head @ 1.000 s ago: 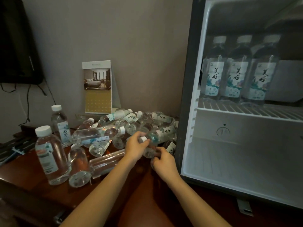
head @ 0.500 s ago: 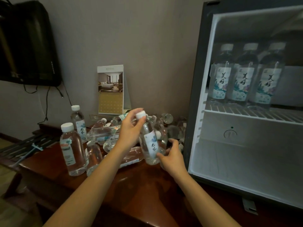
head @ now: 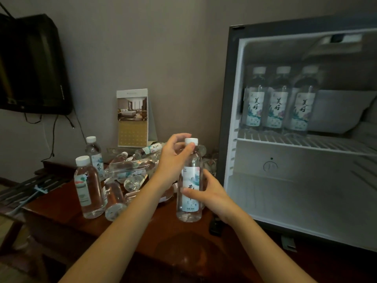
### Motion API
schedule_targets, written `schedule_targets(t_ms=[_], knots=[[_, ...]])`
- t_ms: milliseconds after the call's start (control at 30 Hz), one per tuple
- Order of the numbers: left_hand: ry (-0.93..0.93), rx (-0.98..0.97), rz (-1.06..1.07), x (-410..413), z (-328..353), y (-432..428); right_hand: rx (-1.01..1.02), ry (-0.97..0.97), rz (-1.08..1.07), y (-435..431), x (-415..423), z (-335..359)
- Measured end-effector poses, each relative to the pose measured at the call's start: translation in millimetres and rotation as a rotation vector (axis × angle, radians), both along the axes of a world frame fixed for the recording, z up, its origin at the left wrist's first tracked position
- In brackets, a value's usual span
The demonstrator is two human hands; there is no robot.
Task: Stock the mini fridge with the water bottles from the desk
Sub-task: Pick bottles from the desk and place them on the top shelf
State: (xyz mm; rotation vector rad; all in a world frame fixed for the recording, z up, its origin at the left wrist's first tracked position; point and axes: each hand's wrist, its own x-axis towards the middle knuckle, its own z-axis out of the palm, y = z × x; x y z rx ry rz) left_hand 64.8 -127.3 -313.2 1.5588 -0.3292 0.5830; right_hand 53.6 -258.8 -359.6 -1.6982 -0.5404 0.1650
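Note:
I hold one clear water bottle (head: 189,176) upright above the wooden desk (head: 61,217), in front of the open mini fridge (head: 230,99). My left hand (head: 173,158) pinches its neck just under the white cap. My right hand (head: 208,193) grips the labelled body from the right. Behind them a pile of several bottles (head: 130,170) lies on the desk, and two bottles (head: 88,186) stand upright at the left. Three bottles (head: 277,101) stand in a row on the fridge's wire shelf (head: 336,142).
A desk calendar card (head: 132,117) leans on the wall behind the pile. A dark screen (head: 30,64) with hanging cables is mounted at upper left. The fridge's lower compartment (head: 295,201) holds nothing visible. A small dark object (head: 216,225) lies on the desk by the fridge's bottom corner.
The bottle was picked out of the pile, turned upright and lifted toward the fridge. My right hand moved from beside the bottle's base to grip its body.

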Motion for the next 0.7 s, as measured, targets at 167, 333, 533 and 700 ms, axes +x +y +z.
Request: schedule_targets(t_ms=[167,333,533,700], knots=[[-0.114,0.070,-0.065,-17.7,26.0,-28.9,0.094,-0.158,-0.113,-25.7,-17.7,17.5],[-0.114,0.090,-0.262,-28.4,42.3,-63.4,0.140,-0.315,-0.271,-69.1,-28.3,50.9],[-0.076,0.210,-0.348,-16.3,53.8,-121.3,0.203,-0.450,-0.533,-136.6,-25.6,90.1],[-0.099,0.234,-0.401,-4.8,71.9,-173.7,0.210,-0.513,-0.666,-183.9,-13.8,111.9]])
